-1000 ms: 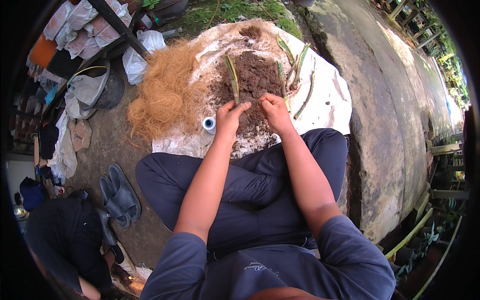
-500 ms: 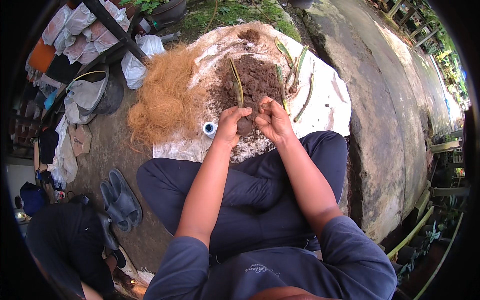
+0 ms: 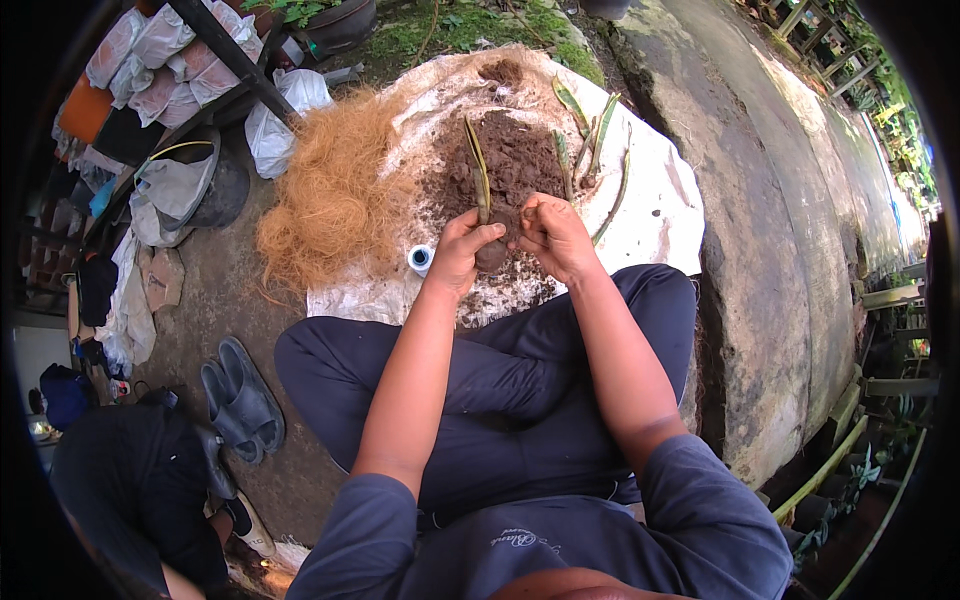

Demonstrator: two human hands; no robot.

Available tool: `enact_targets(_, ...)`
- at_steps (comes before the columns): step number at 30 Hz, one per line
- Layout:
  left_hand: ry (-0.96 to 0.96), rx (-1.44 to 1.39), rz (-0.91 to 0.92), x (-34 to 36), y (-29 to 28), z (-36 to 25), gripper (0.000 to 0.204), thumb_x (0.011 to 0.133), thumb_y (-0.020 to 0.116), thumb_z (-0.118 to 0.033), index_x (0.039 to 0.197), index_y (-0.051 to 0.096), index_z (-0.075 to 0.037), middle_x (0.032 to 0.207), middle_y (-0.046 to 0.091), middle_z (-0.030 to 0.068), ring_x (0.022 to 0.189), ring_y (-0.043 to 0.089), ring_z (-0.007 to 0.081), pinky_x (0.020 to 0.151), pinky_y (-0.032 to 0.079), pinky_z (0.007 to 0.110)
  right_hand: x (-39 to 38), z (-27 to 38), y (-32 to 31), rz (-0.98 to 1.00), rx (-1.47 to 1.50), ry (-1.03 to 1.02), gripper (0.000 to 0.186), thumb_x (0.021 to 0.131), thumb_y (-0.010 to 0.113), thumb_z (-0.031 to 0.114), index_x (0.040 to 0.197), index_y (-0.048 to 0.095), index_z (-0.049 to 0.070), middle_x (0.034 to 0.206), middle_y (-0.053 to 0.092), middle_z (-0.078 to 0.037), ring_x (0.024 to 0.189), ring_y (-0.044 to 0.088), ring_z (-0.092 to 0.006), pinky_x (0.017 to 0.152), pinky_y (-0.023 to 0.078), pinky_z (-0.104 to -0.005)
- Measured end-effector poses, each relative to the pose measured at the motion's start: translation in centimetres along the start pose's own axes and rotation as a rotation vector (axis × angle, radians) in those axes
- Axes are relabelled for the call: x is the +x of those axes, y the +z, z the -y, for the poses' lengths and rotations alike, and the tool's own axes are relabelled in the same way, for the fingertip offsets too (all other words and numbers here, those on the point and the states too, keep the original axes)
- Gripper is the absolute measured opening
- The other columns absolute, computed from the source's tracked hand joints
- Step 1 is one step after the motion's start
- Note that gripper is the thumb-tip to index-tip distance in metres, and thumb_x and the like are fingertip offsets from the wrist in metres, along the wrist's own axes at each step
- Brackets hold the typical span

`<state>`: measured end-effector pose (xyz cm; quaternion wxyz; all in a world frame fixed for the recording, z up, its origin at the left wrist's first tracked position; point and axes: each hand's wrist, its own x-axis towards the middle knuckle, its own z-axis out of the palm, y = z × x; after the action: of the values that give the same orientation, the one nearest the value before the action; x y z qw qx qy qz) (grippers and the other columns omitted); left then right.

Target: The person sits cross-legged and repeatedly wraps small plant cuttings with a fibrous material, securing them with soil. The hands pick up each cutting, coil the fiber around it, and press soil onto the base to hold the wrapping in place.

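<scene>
My left hand (image 3: pixel 465 250) is closed round a dark soil ball (image 3: pixel 492 258) with an upright, striped leaf cutting (image 3: pixel 476 165) rising from it. Just right of it, my right hand (image 3: pixel 550 240) has its fingers curled against the ball; whether they pinch some soil is hidden. Both are over a heap of soil (image 3: pixel 512 150) on a white sack sheet (image 3: pixel 663 202). Several more cuttings (image 3: pixel 602 128) lie at the sheet's right. A white spool (image 3: pixel 420 258) stands left of my left hand, beside a pile of orange-brown fibre (image 3: pixel 325 200).
Grey sandals (image 3: pixel 240 400) lie left of my crossed legs. Another person (image 3: pixel 135 490) in dark clothes is at lower left. Bagged bundles (image 3: pixel 150 50), a black bucket (image 3: pixel 215 190) and pots (image 3: pixel 330 25) line the left and back. A concrete path (image 3: pixel 780 200) and railing (image 3: pixel 890 295) run along the right.
The soil ball and cutting have shifted slightly right and down. My right hand has lowered onto the ball, then moved a little to the right with its fingers still curled.
</scene>
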<state>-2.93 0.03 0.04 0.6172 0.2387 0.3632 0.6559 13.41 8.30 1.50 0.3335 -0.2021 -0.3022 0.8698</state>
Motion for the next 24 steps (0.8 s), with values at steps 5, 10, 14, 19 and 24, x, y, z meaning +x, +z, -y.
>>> enact_targets(5,-0.068,0.056,-0.019,-0.2,1.0,-1.1,0.024,0.091,0.078,-0.011,0.112,0.073,0.000,0.103,0.075,0.0083,0.088,0.071,0.0149,0.081,0.057,0.029,0.3,0.4,-0.9,0.015,-0.229,0.075,0.020,0.107,0.055,0.022,0.096,0.062,0.006,0.076,0.058,-0.001,0.050,0.038,-0.0075,0.065,0.053,-0.0309)
enact_targets(10,-0.064,0.093,-0.032,-0.2,0.4,-1.0,0.021,0.091,0.078,-0.011,0.110,0.074,-0.001,0.102,0.076,0.0070,0.087,0.071,0.0134,0.079,0.056,0.028,-0.2,-0.3,-0.5,0.048,0.127,0.067,0.020,0.107,0.055,0.020,0.097,0.064,0.005,0.076,0.057,-0.001,0.050,0.035,-0.0069,0.059,0.046,-0.0266)
enact_targets(14,-0.057,-0.045,-0.050,-0.4,0.9,-0.9,0.020,0.090,0.078,-0.010,0.108,0.074,-0.001,0.101,0.075,0.0060,0.087,0.071,0.0130,0.078,0.056,0.028,-0.2,-0.6,0.1,0.067,0.265,0.035,0.022,0.107,0.058,0.025,0.099,0.065,0.005,0.078,0.057,-0.001,0.051,0.031,-0.0064,0.053,0.032,-0.0249)
enact_targets(19,-0.079,-0.116,-0.056,-0.5,1.1,-1.0,0.019,0.090,0.079,-0.010,0.106,0.074,-0.001,0.099,0.075,0.0053,0.086,0.071,0.0135,0.077,0.056,0.028,-0.3,-0.4,0.6,0.088,0.341,-0.010,0.022,0.105,0.062,0.026,0.098,0.065,0.005,0.080,0.058,-0.001,0.053,0.030,-0.0052,0.052,0.027,-0.0235)
enact_targets(24,-0.097,-0.081,-0.029,-0.2,0.7,-0.9,0.019,0.089,0.079,-0.010,0.105,0.074,-0.001,0.096,0.074,0.0058,0.083,0.071,0.0141,0.073,0.057,0.029,0.4,-0.2,-0.3,0.185,0.429,-0.020,0.029,0.101,0.068,0.035,0.094,0.065,0.007,0.082,0.060,0.000,0.053,0.030,-0.0048,0.048,0.025,-0.0221)
